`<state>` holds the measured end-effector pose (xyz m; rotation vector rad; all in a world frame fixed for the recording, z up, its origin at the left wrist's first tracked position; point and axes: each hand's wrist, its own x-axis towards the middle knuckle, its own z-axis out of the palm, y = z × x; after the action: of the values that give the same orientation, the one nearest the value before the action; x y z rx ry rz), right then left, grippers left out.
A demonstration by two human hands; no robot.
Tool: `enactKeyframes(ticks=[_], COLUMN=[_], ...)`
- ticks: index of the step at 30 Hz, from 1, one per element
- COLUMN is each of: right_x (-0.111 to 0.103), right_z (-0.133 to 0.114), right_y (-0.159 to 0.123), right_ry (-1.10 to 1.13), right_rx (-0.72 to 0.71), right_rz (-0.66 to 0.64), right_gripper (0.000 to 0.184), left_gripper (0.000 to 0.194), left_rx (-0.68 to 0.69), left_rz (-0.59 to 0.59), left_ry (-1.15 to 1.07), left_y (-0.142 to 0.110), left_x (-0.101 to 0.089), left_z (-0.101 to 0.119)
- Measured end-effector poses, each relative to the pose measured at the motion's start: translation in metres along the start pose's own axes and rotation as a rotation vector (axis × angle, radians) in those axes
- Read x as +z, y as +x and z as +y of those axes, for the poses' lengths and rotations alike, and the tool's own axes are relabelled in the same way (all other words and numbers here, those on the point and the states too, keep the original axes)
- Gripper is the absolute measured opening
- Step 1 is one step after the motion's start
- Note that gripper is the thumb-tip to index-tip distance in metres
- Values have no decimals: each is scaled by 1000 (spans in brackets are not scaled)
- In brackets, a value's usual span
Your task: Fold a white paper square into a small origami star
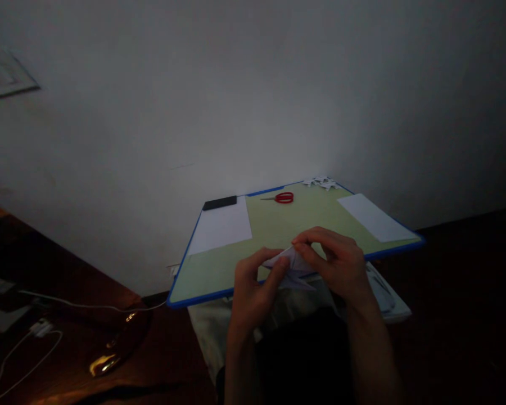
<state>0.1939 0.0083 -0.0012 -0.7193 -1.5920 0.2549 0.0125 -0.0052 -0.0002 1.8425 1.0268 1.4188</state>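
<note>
A piece of folded white paper (294,262) is held up between both hands, over the near edge of the table; pointed flaps hang below it. My left hand (255,287) pinches its left side between thumb and fingers. At the upper edge, my right hand (336,260) grips the paper with thumb and index finger close together. Farther back on the green tabletop (278,225) lie red-handled scissors (283,197), their blades pointing left. Small folded white paper pieces (321,183) sit in a pile at the far right corner. The dim light blurs the fold's finer details.
White paper sheets (221,228) lie at the left, with a dark flat object (220,202) on their far edge. Another white sheet (375,218) is at the right. A white cable (88,305) runs left from the table's blue rim (202,299). A wall stands behind.
</note>
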Motion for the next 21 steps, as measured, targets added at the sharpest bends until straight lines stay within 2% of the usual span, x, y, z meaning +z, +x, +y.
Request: enactKeyframes(ticks=[5,14,18,21], right_x=[0,1,2,3], right_z=[0,-1,-2,-3], right_y=[1,2,3,4], right_ry=[-1,-13,-23,-19], right_rx=[9,7,10,5], right_rz=[3,13,23,25], right_gripper=[8,8,8,8], left_gripper=[16,15,21,27], left_rx=[-40,-44,-48,-97], left_rz=[-17,53,102,85], left_ry=[-54,-97,-107,-165], left_y=[2,5,4,5], left_x=[-1,6,8,7], left_z=[-4,-1,5,7])
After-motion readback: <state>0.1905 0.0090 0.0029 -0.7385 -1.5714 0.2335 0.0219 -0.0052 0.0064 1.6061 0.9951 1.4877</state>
